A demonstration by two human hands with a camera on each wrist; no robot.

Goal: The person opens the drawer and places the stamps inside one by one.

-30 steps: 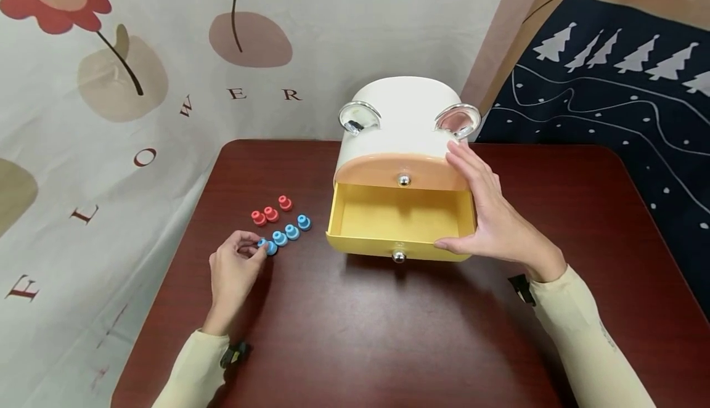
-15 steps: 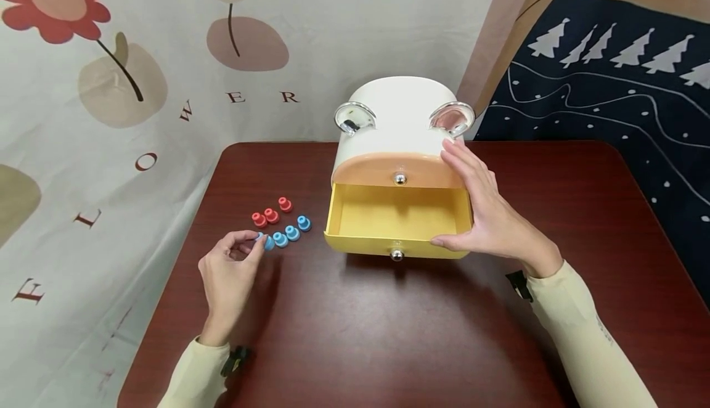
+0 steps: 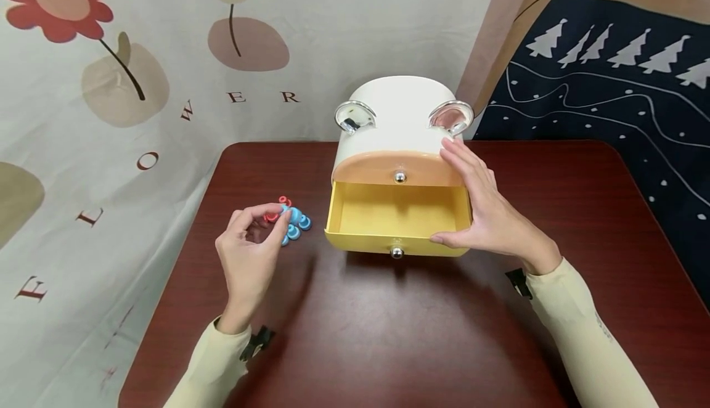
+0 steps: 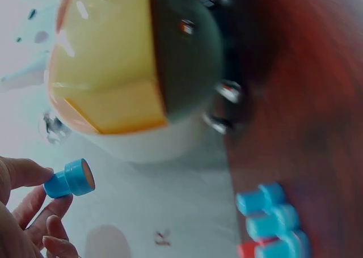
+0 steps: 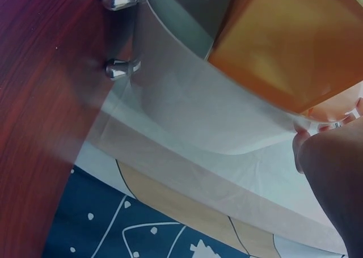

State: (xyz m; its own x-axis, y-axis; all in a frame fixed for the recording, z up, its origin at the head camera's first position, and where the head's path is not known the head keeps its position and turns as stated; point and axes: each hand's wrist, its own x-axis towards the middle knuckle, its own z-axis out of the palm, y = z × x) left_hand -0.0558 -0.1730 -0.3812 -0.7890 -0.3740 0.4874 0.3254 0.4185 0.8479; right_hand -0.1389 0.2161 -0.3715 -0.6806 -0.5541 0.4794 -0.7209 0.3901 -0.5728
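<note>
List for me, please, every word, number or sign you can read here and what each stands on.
"FLOWER": spaced letters curving across the pale wall cloth.
Lone letter on that cloth, left wrist view: blurred, probably "R".
Small marks on the right sleeve and faint reddish ones low on the cloth: unreadable.
No lettering can be made out on the drawer box or the blue piece in the left hand.

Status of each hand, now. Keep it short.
Left hand: pinching one blue piece.
Right hand: open, thumb at the front of the yellow drawer.
</note>
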